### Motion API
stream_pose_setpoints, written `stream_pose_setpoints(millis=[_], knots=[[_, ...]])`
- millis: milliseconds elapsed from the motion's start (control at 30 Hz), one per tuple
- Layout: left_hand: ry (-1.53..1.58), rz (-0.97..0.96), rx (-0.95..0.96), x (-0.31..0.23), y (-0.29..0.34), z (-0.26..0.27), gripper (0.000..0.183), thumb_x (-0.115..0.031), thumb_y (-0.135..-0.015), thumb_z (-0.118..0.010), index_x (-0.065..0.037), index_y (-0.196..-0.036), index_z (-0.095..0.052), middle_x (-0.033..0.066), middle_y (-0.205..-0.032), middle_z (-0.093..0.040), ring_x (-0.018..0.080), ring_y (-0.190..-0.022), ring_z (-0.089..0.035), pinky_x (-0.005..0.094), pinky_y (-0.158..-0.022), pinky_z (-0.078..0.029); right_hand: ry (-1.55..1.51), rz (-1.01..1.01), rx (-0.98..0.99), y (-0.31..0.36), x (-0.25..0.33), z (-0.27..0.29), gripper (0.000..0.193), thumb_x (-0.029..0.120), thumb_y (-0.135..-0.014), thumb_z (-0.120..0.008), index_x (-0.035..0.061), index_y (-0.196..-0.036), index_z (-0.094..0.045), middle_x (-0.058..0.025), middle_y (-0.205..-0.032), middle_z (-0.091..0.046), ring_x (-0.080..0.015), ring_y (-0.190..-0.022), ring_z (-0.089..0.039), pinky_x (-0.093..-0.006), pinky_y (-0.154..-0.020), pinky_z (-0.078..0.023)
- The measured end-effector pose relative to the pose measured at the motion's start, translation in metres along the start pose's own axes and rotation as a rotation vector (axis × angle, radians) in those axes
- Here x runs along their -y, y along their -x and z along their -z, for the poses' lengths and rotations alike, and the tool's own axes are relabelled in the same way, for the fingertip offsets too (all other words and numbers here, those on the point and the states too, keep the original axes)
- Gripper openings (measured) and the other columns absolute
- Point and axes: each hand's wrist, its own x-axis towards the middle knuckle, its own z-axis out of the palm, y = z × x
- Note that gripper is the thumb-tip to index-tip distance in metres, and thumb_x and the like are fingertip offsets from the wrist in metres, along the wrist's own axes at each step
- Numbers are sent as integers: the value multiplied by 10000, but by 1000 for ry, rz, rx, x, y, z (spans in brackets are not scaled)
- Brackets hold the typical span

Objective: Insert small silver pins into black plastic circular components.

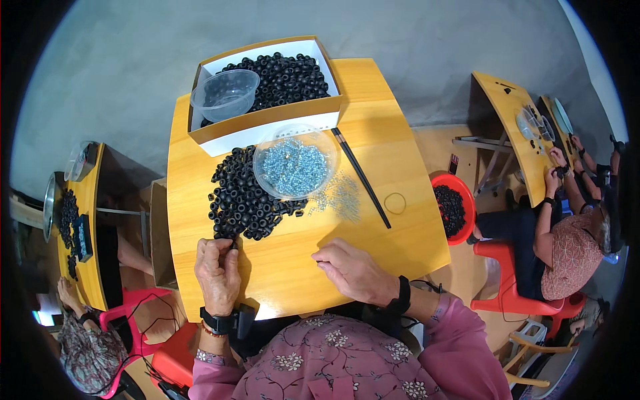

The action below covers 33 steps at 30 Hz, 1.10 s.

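A pile of black beads (pixel 238 193) lies on the yellow wooden table (pixel 307 293). At the pile's near edge my left hand (pixel 219 272) is closed, a black bead (pixel 233 244) between its thumb and fingers. To the right, over bare wood, my right hand (pixel 359 272) pinches thumb against fingers. A tiny dark spot shows at those fingertips, too small to name. A clear round tub (pixel 331 175) of small pale blue beads stands against the black pile. More of the tiny beads (pixel 343 198) are scattered to its right.
At the back sits a cardboard box (pixel 267 115) of black beads with an empty clear bowl (pixel 225 97) in it. A black stick (pixel 365 180) and a thin ring (pixel 395 203) lie to the right. Beyond the edge is a red basin (pixel 470 207). People work at side tables.
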Motion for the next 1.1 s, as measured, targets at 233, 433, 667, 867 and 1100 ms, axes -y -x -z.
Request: stream_pose_setpoints(millis=[233,433,667,867,1100], knots=[[128,33,-85,-16,4,11,143,47,-842,-646,-12,-955,-581,99,-947,-606,160,-746,-582,291,-664,-484,-429,-326,-100,0,-10,-5,180,8,-935,-633,-11,-1114,-632,-92,-920,-628,-216,-813,-651,-314,-708,-503],[445,105,-3,-9,23,-4,124,32,-883,-617,-8,-979,-549,100,-987,-645,135,-859,-610,264,-781,-516,-139,-41,-95,-23,-13,-6,150,22,-920,-654,-18,-1065,-650,-104,-910,-625,-232,-786,-647,-309,-715,-507],[563,402,-253,12,28,6,120,-17,-954,-635,-18,-1063,-586,1,-915,-592,50,-789,-530,193,-705,-451,311,65,36,-24,4,-10,113,84,-893,-674,43,-979,-612,-119,-872,-553,-323,-775,-626,-401,-650,-506],[572,387,-189,11,26,2,128,-156,-1013,-610,-39,-1061,-634,-32,-804,-572,26,-630,-486,178,-547,-399,437,73,55,-36,10,-19,98,114,-913,-651,45,-957,-598,-108,-863,-549,-296,-747,-627,-404,-649,-511],[728,321,161,-19,37,-20,195,-208,-1038,-576,-30,-1088,-637,-14,-806,-583,42,-644,-509,190,-575,-415,330,56,2,-38,5,-23,166,94,-935,-615,18,-1081,-632,-117,-913,-587,-317,-791,-651,-404,-651,-531]])
